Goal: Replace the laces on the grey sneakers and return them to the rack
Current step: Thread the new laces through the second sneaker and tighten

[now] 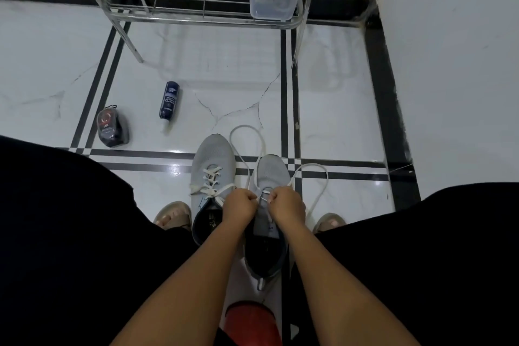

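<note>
While both grey sneakers sit side by side on the tiled floor point(337, 109), the left hand point(240, 203) and right hand point(286, 202) meet over the right sneaker point(271, 174), fingers curled and pinching its white lace point(317, 177), which loops out ahead. Just left, the laced sneaker point(212, 160) lies untouched. Beyond them stands the metal rack point(196, 15).

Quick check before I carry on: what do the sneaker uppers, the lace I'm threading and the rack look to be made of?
Grey sneakers: knit or mesh fabric, matte, going by the fine woven texture. Lace: flat white woven textile, probably cotton or polyester; it lies in limp loops. Rack: metal tube and wire, shiny, likely chromed or stainless.
</note>
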The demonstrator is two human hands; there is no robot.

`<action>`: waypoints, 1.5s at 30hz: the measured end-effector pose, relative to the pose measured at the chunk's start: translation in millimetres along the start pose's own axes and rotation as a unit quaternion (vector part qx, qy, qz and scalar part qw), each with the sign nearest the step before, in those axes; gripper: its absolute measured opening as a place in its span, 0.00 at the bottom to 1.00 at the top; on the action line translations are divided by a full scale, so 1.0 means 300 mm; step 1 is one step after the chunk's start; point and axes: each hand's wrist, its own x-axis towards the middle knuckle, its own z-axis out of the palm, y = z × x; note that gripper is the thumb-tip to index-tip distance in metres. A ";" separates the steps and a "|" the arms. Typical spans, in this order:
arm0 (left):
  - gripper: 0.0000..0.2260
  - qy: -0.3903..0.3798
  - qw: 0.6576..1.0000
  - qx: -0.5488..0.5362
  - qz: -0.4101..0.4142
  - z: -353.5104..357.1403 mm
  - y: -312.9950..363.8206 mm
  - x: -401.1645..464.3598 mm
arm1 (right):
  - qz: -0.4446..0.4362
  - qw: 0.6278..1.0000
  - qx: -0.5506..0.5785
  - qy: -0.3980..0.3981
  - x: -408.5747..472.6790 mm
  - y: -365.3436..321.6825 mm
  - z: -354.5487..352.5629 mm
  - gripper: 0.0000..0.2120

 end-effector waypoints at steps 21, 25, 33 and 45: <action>0.07 0.007 0.999 -0.048 0.011 0.007 -0.025 0.007 | 0.011 0.999 0.026 -0.030 -0.008 0.005 -0.015 0.12; 0.08 0.006 0.998 -0.055 0.006 0.007 -0.028 0.010 | 0.006 0.999 0.031 -0.037 -0.007 0.009 -0.015 0.14; 0.08 -0.009 0.999 -0.037 0.018 0.011 -0.019 0.015 | -0.024 0.999 -0.016 -0.023 -0.010 -0.021 -0.022 0.12; 0.07 0.048 0.984 0.152 0.076 0.020 0.016 0.033 | 0.071 0.995 -0.064 0.000 -0.110 0.000 -0.047 0.13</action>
